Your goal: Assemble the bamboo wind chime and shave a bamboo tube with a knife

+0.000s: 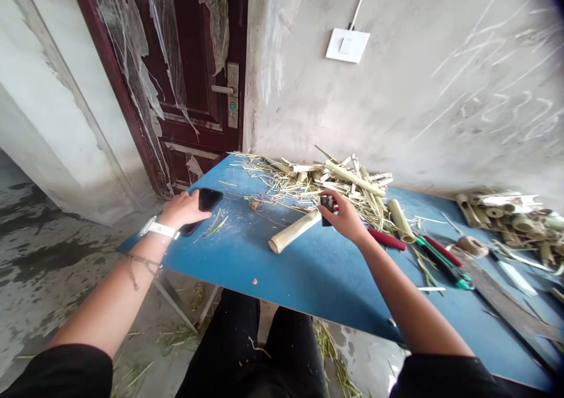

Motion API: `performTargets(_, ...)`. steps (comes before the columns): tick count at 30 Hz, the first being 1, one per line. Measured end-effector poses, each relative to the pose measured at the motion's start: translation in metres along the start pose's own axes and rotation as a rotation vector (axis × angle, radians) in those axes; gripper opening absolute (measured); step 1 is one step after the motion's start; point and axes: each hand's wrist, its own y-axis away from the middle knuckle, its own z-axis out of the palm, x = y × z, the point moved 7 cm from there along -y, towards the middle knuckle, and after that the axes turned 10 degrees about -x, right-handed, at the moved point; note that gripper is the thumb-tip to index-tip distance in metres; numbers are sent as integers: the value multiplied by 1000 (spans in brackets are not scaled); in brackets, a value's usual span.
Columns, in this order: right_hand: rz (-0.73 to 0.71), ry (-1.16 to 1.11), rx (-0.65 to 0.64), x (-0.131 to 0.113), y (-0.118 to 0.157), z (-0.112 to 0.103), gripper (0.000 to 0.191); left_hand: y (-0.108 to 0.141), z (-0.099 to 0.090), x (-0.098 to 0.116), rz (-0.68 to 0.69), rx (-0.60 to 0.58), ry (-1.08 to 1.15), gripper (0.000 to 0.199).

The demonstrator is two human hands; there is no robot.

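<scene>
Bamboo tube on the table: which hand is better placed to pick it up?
Right, probably: the right hand sits nearest the bamboo tube, though holding a small black object; the left is farther, on a phone.

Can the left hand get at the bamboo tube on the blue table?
Probably yes: the left hand rests on a black phone, and the bamboo tube lies close by, with only loose shavings between.

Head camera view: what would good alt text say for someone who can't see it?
A left hand rests on a black smartphone, and a right hand holds a small dark object above a blue table. Beside them lie a cut bamboo tube and a heap of bamboo shavings.
</scene>
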Motion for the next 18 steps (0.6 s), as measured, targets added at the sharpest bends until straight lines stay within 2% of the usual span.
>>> performTargets(4,33,-35,59,17,9,-2,35,8,2,10,-6,62,-137,65)
performTargets(7,50,-60,89,25,9,-3,37,8,5,10,-22,28,-116,70)
performTargets(10,53,-112,55,31,9,2,36,2,7,9,-36,11,-119,63)
performTargets(14,55,-145,30,41,11,9,39,-2,6,12,-89,28,-143,67)
performTargets(16,56,-148,36,46,12,11,39,1,7,28,-80,67,-177,72)
performTargets(18,63,-159,48,51,12,12,42,9,12,60,34,118,-207,78)
